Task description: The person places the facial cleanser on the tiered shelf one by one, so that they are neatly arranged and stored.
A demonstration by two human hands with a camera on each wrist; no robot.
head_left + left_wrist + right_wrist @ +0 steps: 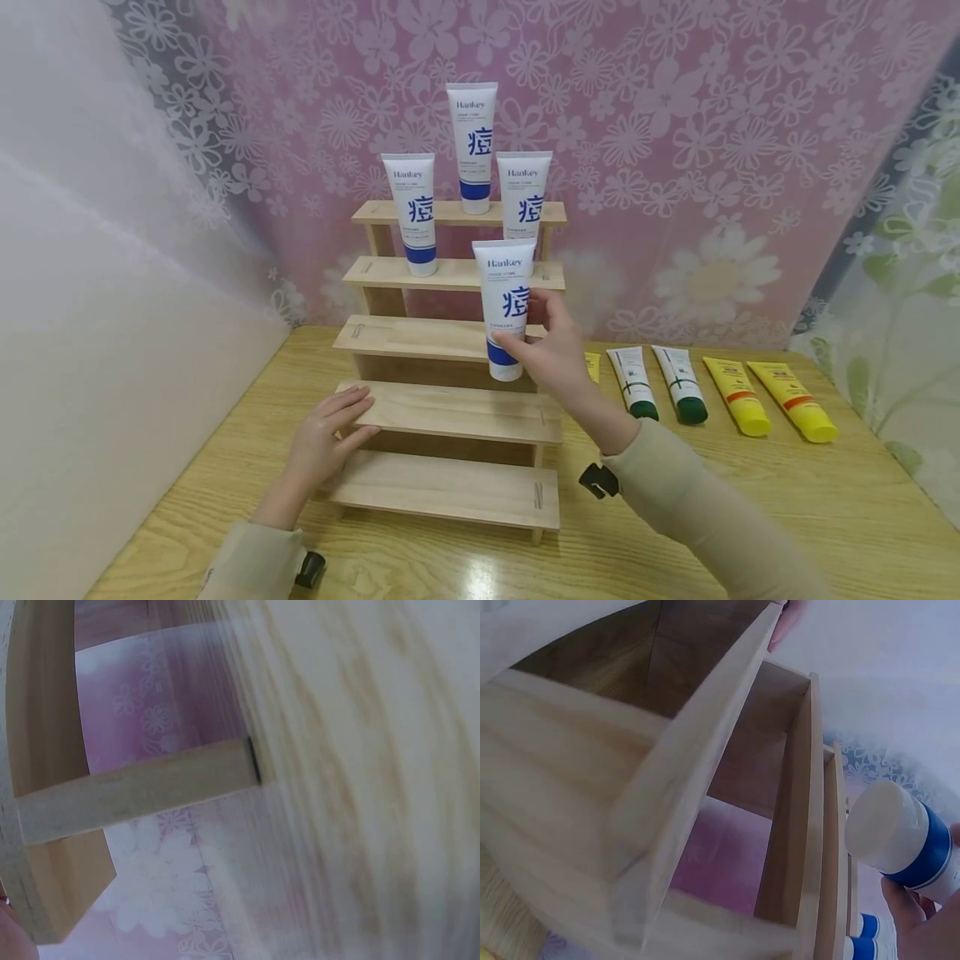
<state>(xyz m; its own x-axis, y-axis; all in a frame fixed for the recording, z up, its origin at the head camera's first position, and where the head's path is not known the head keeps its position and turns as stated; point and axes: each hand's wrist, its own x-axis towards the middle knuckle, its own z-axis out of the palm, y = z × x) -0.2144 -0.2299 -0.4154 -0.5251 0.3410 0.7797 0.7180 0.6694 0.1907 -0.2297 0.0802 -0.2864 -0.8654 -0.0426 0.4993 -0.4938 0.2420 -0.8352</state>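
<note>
In the head view a stepped wooden display stand (442, 479) stands on the table. My right hand (551, 342) pinches a white tube (504, 283) with blue lettering and a blue band, cap down, in front of the third step's right part. In the right wrist view, the thumb and fingers hold that tube near its white cap (876, 825). My left hand (326, 437) grips the left end of the second step from the bottom. Three similar tubes stand upright: one on the top step (474, 150), a left one (412, 217) and a right one (522, 196) on the step below.
Right of the stand, two white tubes with green caps (678, 383) and several yellow tubes (795, 400) lie on the table (750, 500). One yellow tube (592, 367) is mostly hidden by my right hand. A flowered backdrop (675, 167) hangs behind.
</note>
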